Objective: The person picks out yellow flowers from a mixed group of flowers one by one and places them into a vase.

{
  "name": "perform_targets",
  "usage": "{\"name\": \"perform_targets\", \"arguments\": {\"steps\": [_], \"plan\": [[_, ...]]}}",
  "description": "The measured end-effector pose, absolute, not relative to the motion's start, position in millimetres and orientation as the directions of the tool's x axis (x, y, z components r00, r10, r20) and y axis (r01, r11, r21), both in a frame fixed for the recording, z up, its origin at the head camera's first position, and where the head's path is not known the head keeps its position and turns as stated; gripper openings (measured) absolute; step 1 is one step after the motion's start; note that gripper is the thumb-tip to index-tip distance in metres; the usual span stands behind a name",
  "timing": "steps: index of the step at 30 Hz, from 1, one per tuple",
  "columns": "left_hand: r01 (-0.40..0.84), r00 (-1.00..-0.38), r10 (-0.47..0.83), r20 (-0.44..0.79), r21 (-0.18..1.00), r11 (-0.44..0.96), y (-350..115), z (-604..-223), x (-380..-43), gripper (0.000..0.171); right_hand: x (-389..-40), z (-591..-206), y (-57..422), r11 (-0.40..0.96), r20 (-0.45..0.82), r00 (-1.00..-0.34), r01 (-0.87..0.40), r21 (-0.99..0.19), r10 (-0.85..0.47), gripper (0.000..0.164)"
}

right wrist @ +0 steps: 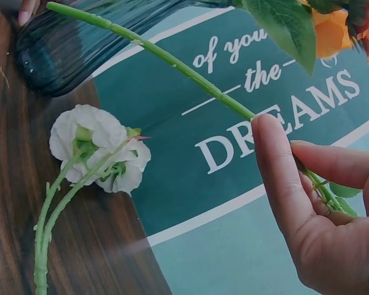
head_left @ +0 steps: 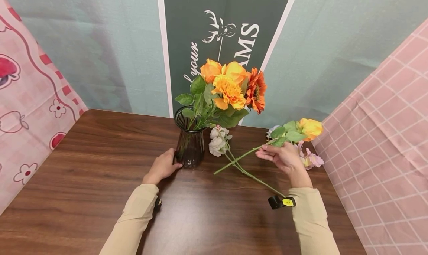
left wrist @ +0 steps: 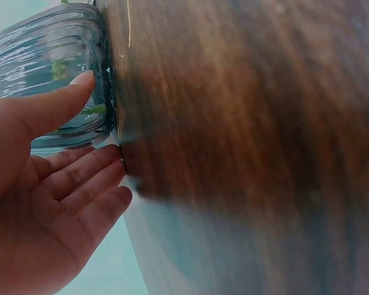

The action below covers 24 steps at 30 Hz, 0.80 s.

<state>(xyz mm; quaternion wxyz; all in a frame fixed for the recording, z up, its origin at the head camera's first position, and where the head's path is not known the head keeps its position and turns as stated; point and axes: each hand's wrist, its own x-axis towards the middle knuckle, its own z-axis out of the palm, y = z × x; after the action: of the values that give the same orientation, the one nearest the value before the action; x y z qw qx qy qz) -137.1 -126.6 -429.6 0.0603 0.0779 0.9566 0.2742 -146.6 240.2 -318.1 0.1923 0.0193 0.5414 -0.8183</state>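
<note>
A dark ribbed glass vase stands on the table, holding orange and yellow flowers with green leaves. My left hand holds the vase low at its base, the thumb across the glass and the fingers at its other side, as the left wrist view shows. My right hand pinches the green stem of a yellow rose between thumb and fingers; its bare stem end points left toward the vase. Below that stem, white flowers lie on the table, their stem reaching toward my right wrist.
Pink flowers lie beyond my right hand near the pink tiled-pattern cloth on the right. A teal backdrop with lettering hangs behind the brown wooden table. A strawberry-print cloth borders the left side.
</note>
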Motion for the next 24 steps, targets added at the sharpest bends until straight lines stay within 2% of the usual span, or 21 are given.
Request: {"name": "perform_targets", "arguments": {"steps": [24], "plan": [[0.107,-0.981,0.178,-0.081,0.537,0.836,-126,-430,-137,0.052,-153,-299,236,-0.5,-0.059,-0.954,0.207,-0.841,-0.294,0.029]]}}
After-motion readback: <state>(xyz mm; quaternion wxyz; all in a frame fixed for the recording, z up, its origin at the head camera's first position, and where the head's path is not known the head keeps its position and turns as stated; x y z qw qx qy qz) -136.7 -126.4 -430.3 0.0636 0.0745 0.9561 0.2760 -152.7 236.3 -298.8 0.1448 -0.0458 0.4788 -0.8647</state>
